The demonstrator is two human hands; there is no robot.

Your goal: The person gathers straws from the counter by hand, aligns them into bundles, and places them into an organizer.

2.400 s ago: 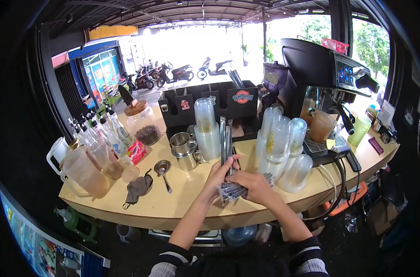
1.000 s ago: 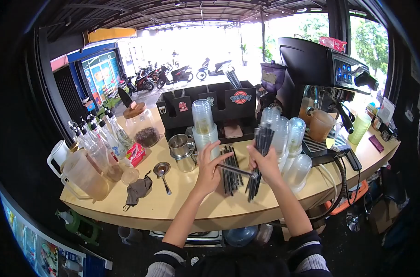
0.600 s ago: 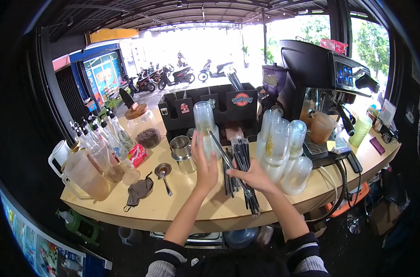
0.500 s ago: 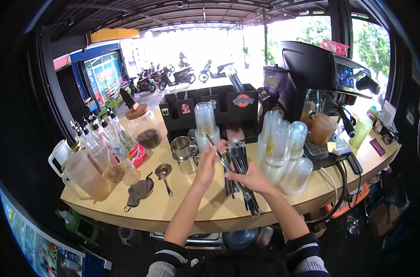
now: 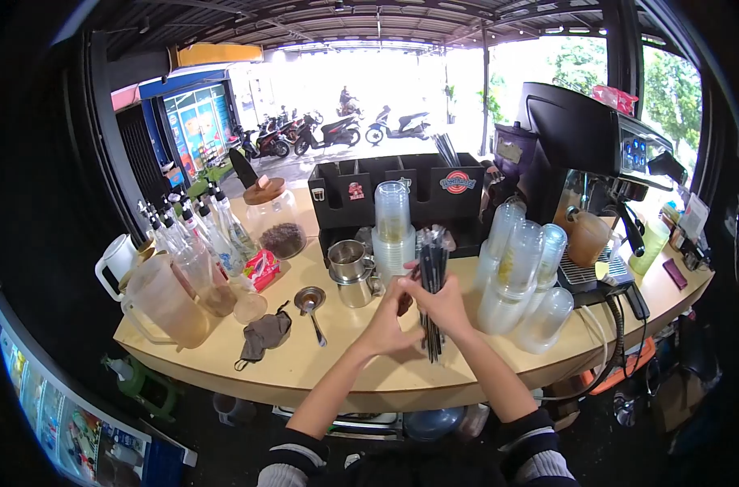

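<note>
A bundle of black wrapped straws (image 5: 433, 258) stands nearly upright over the counter, its lower ends just above or on the wood. My right hand (image 5: 444, 307) is wrapped round the bundle at its middle. Against its left side is my left hand (image 5: 391, 321), fingers curled at the straws; what they hold, if anything, is hidden. Behind my hands rises a stack of clear plastic cups (image 5: 394, 223). Metal drip filters (image 5: 351, 272) stand to the left of the cups.
On the counter (image 5: 223, 369) are syrup bottles (image 5: 211, 235), a pitcher (image 5: 165, 304), a lidded jar (image 5: 278, 227), a cloth mask (image 5: 265, 333) and a spoon (image 5: 316, 326). More cups (image 5: 518, 268) and an espresso machine (image 5: 584, 130) stand right, a black organizer (image 5: 361, 199) behind.
The loose straws beside the bundle no longer show separately. Both hands have come together round the upright bundle. The view has shifted, so the counter things appear further right.
</note>
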